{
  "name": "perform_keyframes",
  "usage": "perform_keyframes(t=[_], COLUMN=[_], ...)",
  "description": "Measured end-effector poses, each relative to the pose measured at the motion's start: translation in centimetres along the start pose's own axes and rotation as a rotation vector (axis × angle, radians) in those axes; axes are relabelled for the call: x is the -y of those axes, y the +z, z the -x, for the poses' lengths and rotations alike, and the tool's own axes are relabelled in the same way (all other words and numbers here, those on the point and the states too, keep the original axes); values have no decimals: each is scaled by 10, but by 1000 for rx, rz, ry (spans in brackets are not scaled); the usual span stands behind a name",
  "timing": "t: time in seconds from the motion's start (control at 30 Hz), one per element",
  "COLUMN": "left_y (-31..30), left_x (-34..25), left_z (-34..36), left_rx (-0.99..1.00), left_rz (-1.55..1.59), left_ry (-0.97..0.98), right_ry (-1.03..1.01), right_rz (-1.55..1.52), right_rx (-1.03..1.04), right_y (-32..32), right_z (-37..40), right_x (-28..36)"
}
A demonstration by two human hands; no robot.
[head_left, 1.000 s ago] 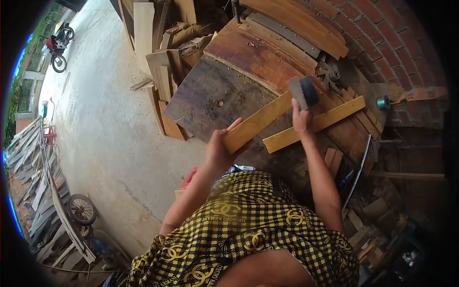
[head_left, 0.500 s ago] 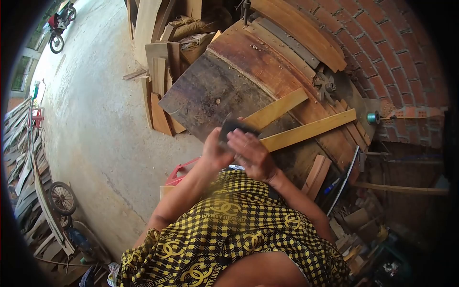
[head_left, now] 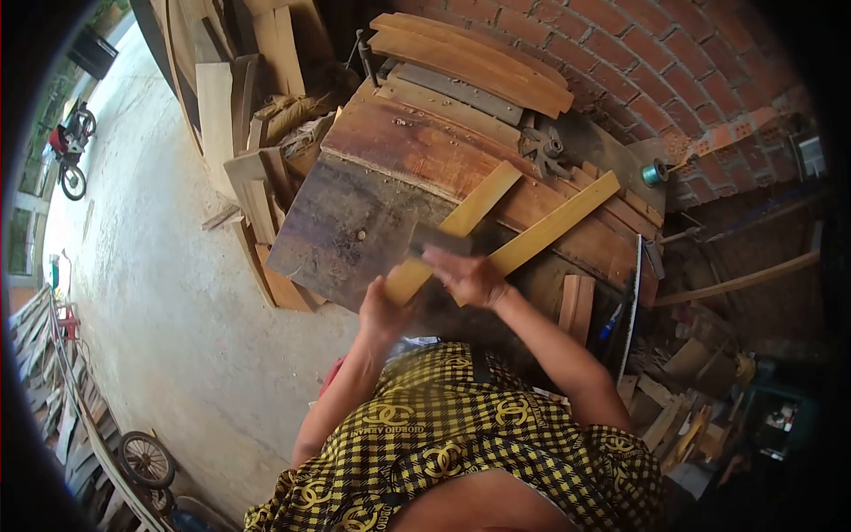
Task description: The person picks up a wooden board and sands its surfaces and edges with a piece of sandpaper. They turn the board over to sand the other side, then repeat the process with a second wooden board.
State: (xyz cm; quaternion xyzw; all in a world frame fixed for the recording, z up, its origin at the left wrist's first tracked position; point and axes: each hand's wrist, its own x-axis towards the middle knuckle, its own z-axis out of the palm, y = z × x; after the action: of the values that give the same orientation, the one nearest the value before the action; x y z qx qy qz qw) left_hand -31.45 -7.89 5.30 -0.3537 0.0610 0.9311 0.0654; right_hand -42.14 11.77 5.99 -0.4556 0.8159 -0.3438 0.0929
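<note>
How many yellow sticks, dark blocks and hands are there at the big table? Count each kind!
Yellow sticks: 2, the held stick and the loose stick
Blocks: 1, the dark block
Hands: 2, the left hand and the right hand
Total: 5

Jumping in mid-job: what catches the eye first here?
The two hands at centre: the left hand grips the near end of a yellow slat, while the right hand presses a dark block on it. A second slat lies alongside on the worn worktable.
</note>
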Motion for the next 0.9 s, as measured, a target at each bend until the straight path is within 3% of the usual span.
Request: perform_keyframes(t=[0.03, 0.07, 0.13, 0.17, 0.23, 0.27, 0.33, 0.4, 0.47, 0.53, 0.6, 0.67, 0.73, 0.8, 0.87, 0.9], left_y=[-25, -70, -79, -60, -22, -11, 1, 5, 0, -13, -18, -27, -35, -27, -26, -28], left_x=[7, 6, 8, 7, 6, 5, 3, 9, 19, 21, 24, 24, 23, 22, 24, 26], left_z=[-12, -39, -44, -31, 2, 11, 19, 12, -1, -11, -17, -25, -29, -22, -21, -22], left_rx=[124, 96, -81, -70, -90, -83, 41, 86, 193, 227, 115, 87, 3, -16, -31, -51], left_rz=[-521, -659, -698, -728, -1260, -1268, -1934, -2012, -2197, -2187, -2345, -2323, -2411, -2473, -2462, -2417], left_ry=[186, 258, 242, 235, 502, 504, 1145, 1105, 1213, 1236, 1229, 1176, 1086, 1052, 1154, 1120], right_ry=[123, 253, 335, 350, 695, 697, 438, 404, 419, 460, 370, 69, 29, 534, 446, 447], right_rz=[22, 41, 204, 202, 22, 21, 124, 74, 98, 359, 274, 176, 141, -43, 257, 257], right_rx=[-245, -490, -615, -644, -360, -370, -527, -557, -622, -680, -603, -275, -119, -101, -688, -689], right_y=[-9, -21, -47, -54, -72, -70, -58, -48, -48, -43, -1, 38, 24, -16, -41, -39], right_z=[-5, -10, -9, -10, -16, -14, -12, -12, -15, -23, -21, 1, 8, -6, -17, -16], right_x=[-33, -67, -125, -117, -104, -107, -114, -128, -114, -81, -46, -4, -4, -33, -106, -101])
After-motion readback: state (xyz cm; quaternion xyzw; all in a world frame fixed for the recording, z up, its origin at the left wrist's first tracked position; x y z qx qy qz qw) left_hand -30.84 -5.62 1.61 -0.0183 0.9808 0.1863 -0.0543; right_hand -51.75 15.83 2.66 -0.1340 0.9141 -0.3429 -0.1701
